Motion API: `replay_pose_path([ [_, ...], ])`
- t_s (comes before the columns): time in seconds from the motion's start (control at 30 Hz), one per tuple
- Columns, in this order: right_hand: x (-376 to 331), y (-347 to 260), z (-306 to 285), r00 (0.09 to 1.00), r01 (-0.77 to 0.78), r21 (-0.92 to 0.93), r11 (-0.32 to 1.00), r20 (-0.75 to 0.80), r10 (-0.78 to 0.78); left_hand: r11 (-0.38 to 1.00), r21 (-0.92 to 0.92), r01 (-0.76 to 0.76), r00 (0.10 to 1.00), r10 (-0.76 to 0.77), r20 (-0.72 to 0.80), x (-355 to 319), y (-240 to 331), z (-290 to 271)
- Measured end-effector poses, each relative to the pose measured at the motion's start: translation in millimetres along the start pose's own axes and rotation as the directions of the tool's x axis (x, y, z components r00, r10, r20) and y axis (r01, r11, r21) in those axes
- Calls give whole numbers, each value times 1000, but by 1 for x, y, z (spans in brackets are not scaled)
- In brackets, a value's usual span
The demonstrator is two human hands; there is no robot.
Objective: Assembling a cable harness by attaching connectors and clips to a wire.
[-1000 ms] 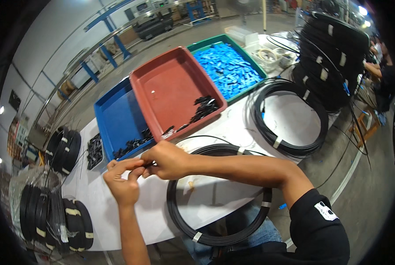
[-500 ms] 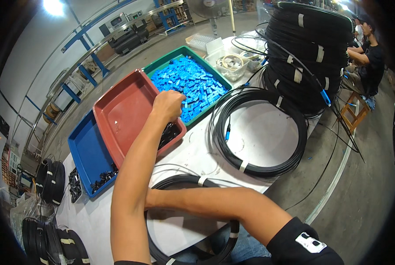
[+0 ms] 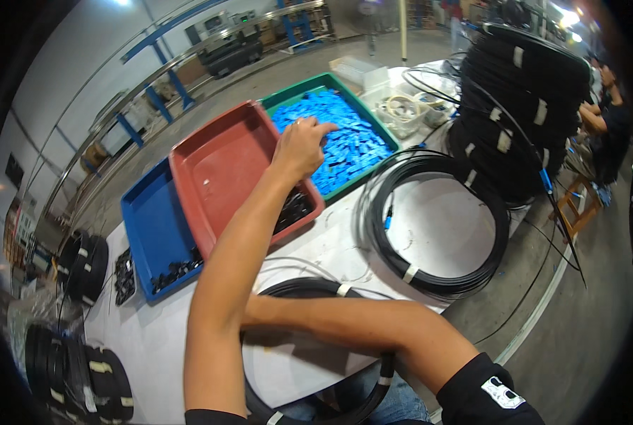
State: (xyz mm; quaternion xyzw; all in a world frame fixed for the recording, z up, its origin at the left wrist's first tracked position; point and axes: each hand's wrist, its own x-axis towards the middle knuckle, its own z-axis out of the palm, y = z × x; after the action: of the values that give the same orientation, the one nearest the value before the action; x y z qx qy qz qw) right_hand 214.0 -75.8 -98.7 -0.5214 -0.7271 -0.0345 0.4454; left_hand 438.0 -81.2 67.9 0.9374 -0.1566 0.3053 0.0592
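My left hand hovers over the near-left part of a green tray filled with small blue plastic connector pieces. Its index finger stretches to the right, apart from the other fingers, and nothing shows in it. My right forearm crosses to the left beneath my left forearm, which hides the right hand. Under both arms lies a coil of black cable with white tape bands, at the table's near edge. Below my left wrist, small black parts lie in the near-right corner of a red tray.
A blue tray with black parts sits left of the red one. Another black cable coil with a blue-tipped end lies right; behind it rises a tall coil stack. More coils stand lower left. A seated person is far right.
My left hand has drawn back from the blue pieces, and its index finger now points out to the right. The whole scene has shifted slightly right in view; my right forearm stays crossed underneath.
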Motion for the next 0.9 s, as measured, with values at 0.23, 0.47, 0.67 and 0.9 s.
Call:
replay_pose_path([
  [0.23,39,-25,-102,937,-348,295,890,134,323,720,-648,250,881,-447,-158,-155,37,-206],
  [0.47,72,-69,-135,868,-489,553,674,380,319,552,-797,247,529,-766,-366,-367,67,-220],
  [0.67,65,-81,-132,856,-513,526,678,368,363,494,-846,202,480,-803,-354,-359,78,-187],
  [0.9,62,-79,-130,844,-533,514,672,380,379,464,-864,197,452,-825,-341,-354,81,-177],
])
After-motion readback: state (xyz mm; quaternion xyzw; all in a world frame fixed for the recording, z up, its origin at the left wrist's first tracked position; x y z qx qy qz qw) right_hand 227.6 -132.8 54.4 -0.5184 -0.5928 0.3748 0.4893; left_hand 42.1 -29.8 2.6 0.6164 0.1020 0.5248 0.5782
